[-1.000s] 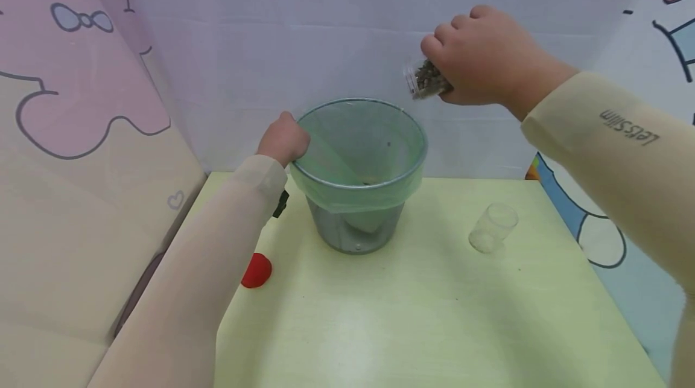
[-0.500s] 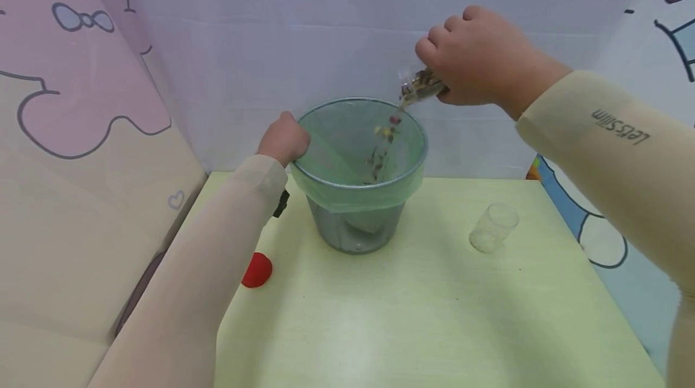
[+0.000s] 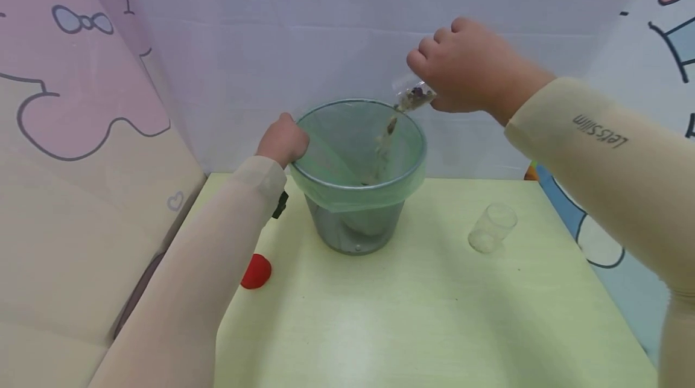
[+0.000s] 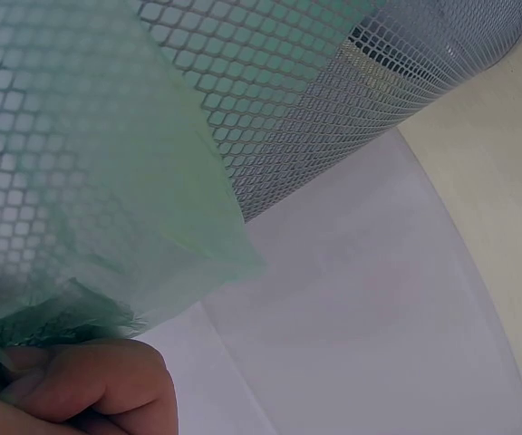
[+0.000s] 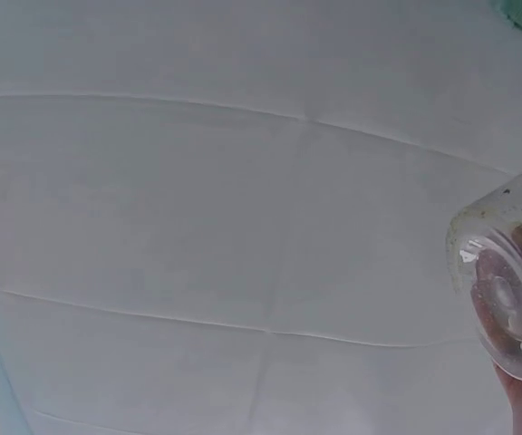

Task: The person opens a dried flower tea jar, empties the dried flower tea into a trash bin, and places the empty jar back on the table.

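Observation:
In the head view my left hand (image 3: 283, 139) grips the rim of a grey mesh bin (image 3: 355, 232), together with the green plastic bag (image 3: 358, 198) folded over it. Curled fingers and bunched bag also show in the left wrist view, the hand (image 4: 98, 390) sitting low at the left. My right hand (image 3: 472, 71) holds a clear jar (image 3: 412, 96) above the bin's right rim, its mouth tipped down to the left. Dry brownish and pale bits (image 3: 390, 128) fall from it into the lined bin. The jar's rounded bottom (image 5: 506, 299) faces the right wrist camera.
A clear cylindrical cup or jar (image 3: 492, 228) rests on the pale yellow table (image 3: 412, 315), right of the bin. Left of the bin lies a red round thing (image 3: 257, 271), partly behind the left sleeve. A pale cloth (image 3: 244, 62) hangs behind the table.
My right hand has moved a little left and down with the jar tipped further, and the bits have begun falling into the bin. The left hand stays on the rim.

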Available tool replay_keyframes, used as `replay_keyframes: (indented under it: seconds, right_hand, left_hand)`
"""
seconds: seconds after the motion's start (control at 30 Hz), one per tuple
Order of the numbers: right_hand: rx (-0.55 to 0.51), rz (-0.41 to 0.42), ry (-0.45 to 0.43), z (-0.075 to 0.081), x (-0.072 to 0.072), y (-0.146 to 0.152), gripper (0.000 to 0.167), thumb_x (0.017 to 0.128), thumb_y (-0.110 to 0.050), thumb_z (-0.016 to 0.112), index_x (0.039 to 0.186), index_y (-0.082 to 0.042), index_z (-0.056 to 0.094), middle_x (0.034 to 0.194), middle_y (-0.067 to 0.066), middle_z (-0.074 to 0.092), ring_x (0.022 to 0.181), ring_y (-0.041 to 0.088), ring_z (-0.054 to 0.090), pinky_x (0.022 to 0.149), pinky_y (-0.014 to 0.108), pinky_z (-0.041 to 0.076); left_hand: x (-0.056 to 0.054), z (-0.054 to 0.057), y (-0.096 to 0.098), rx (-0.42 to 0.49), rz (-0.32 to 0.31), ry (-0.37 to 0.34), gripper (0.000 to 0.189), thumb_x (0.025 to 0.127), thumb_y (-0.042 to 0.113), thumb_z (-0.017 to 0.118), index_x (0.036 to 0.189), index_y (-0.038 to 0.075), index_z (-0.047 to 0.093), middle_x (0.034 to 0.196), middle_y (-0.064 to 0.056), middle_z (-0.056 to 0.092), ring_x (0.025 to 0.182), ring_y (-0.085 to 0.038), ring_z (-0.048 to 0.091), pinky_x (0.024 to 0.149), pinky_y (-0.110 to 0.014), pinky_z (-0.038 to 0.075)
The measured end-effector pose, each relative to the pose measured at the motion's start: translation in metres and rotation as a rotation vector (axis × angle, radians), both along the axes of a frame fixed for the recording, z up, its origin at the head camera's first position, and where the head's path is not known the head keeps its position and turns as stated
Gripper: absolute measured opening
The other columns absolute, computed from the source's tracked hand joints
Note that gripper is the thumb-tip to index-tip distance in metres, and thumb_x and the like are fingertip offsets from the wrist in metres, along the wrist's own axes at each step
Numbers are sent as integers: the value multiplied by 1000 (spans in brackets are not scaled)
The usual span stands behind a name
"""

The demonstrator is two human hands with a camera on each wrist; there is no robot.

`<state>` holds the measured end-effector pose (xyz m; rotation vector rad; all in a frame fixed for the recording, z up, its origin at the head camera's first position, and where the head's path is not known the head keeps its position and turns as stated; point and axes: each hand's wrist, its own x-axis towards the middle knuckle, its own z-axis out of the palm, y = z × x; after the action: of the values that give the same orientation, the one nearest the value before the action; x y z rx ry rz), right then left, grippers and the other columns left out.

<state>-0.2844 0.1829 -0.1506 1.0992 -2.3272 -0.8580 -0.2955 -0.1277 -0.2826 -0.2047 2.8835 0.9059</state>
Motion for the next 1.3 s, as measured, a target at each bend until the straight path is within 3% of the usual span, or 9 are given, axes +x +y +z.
replay_keyframes:
  seconds: [0.13, 0.37, 0.73, 0.87, 1.07, 1.3]
  right_hand:
    - [30, -5, -4, -1, -1, -3, 49, 84, -23, 80, 110, 8, 53, 98, 23, 64, 82, 37, 60, 84, 53, 51]
    - [36, 47, 40, 2, -2, -5, 44, 84, -21, 79, 105, 8, 52, 85, 20, 59, 73, 34, 56, 75, 48, 50]
    - [186, 75, 52, 11, 1, -14, 55, 85, -25, 82, 116, 9, 53, 99, 22, 62, 85, 36, 60, 80, 48, 49]
    - [205, 93, 80, 11, 0, -17, 53, 86, -23, 81, 117, 10, 52, 101, 23, 62, 87, 37, 60, 81, 49, 48]
    - [201, 142, 151, 16, -1, -20, 42, 90, -16, 76, 113, 10, 52, 91, 21, 58, 80, 35, 57, 78, 48, 48]
    - [156, 61, 181, 37, 4, -21, 54, 85, -16, 83, 118, 11, 49, 103, 29, 59, 91, 43, 58, 89, 54, 50]
  left_hand:
    - [-1, 0, 0, -3, -4, -11, 68, 103, 12, 31, 162, -5, 1, 117, -22, 51, 81, -29, 47, 89, -45, 43]
    - [-2, -1, 0, -9, -12, -25, 69, 102, 11, 29, 162, -5, 0, 114, -22, 52, 74, -26, 44, 88, -44, 43]
    - [-4, -3, -4, 20, -4, -15, 68, 102, 11, 30, 162, -4, 1, 113, -20, 51, 74, -26, 48, 84, -43, 46]
    - [-4, -5, -6, 30, 0, -8, 69, 101, 10, 30, 162, -4, 2, 114, -20, 50, 75, -27, 50, 84, -43, 46]
    - [-5, -5, -7, 27, 3, -5, 68, 102, 10, 30, 162, -4, 2, 115, -20, 50, 77, -28, 49, 86, -44, 45]
    - [-3, -6, -6, 11, 0, -6, 69, 101, 10, 31, 162, -4, 2, 110, -20, 52, 76, -28, 46, 83, -43, 44]
